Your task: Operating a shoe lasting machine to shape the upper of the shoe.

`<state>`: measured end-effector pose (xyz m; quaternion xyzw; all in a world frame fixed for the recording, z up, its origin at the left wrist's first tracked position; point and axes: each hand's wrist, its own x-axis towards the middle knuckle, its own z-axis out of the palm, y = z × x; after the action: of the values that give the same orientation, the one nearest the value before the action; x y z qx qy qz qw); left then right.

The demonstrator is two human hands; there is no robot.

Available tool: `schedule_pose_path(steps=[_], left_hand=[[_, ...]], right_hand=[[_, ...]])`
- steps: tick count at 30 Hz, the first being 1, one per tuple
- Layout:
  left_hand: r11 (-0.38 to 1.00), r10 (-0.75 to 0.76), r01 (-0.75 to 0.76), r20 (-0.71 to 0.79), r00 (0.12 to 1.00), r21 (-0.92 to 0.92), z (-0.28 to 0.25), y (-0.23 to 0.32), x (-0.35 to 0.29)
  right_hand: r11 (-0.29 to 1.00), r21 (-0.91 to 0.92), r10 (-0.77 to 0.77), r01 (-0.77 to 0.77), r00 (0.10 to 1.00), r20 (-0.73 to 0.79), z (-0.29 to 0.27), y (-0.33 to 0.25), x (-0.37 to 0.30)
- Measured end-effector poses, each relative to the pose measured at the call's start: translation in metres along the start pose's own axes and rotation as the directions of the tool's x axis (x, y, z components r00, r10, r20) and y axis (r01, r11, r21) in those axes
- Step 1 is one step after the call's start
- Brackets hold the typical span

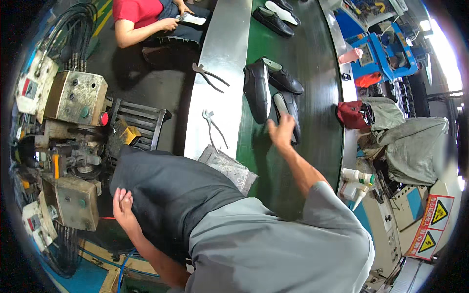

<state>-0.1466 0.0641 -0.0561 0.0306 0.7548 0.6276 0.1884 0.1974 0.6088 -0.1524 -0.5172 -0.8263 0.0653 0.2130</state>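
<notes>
Fingers spread, the right hand [282,133] overlapped a black leather-look shoe [291,103] on the green conveyor belt [317,127].
It partly hid that shoe, contact unclear; left of the belt, the left hand [125,211] hung with fingers loosely curled.

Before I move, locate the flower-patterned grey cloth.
In the head view, the cloth lies left of the right hand, between the nearer pliers and the person's black garment.

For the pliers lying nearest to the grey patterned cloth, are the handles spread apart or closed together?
Spread apart: the pliers' handles diverge from the pivot, and the bright metal ledge shows between them.
</notes>
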Motion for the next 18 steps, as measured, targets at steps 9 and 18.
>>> schedule_pose_path(steps=[9, 18], left_hand=[[0.976, -0.202, 0.194, -0.085, 0.976, -0.103, 0.009, -0.011, -0.03], [0.981, -0.039, 0.105, 0.361, 0.932, -0.164, 0.131, 0.039, -0.002]], right_hand=[[0.906, -0.033, 0.382, -0.421, 0.784, 0.489, -0.014, 0.114, 0.053], [0.311, 0.703, 0.255, -0.64, 0.769, 0.587, -0.037, 0.011, -0.003]])
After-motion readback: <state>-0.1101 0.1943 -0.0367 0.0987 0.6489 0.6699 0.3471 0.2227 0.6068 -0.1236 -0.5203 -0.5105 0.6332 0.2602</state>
